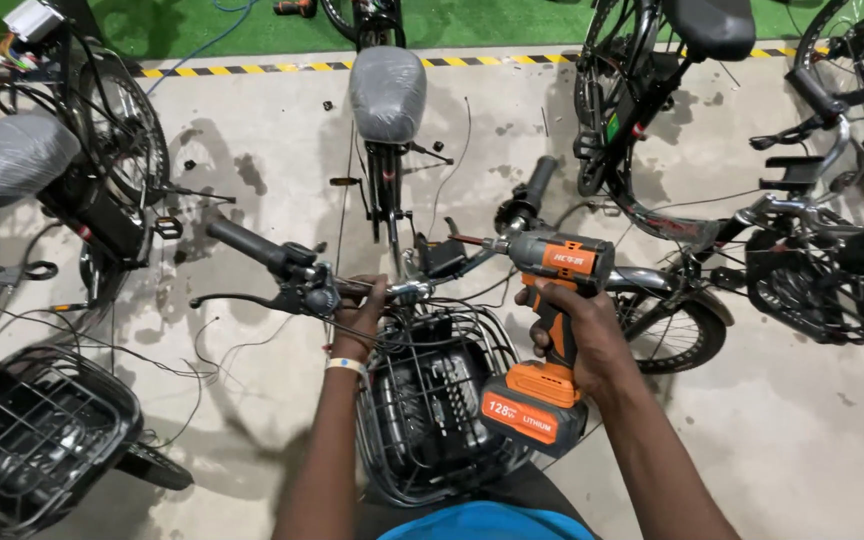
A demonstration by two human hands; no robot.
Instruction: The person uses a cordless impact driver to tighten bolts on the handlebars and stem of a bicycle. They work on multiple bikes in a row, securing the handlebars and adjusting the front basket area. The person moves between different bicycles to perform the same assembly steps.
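My left hand (pixel 362 318) grips the handlebar (pixel 252 247) of a bicycle just right of the left brake lever (pixel 242 298). An orange and grey cordless drill (pixel 559 262) is held in my right hand (pixel 582 335), its bit pointing left at the handlebar clamp (pixel 437 255). The drill's orange battery pack (pixel 534 405) hangs below my fist. A black wire basket (pixel 432 400) sits on the bicycle's front, under the handlebar. The right grip (pixel 537 182) points away from me.
Several other bicycles stand around: one with a wrapped saddle (pixel 388 92) straight ahead, another wrapped saddle (pixel 12 158) at left, more at right (pixel 812 250). A second wire basket (pixel 32 435) is at lower left. Loose cables lie on the concrete floor (pixel 822 420). Green matting (pixel 492 20) lies beyond a striped line.
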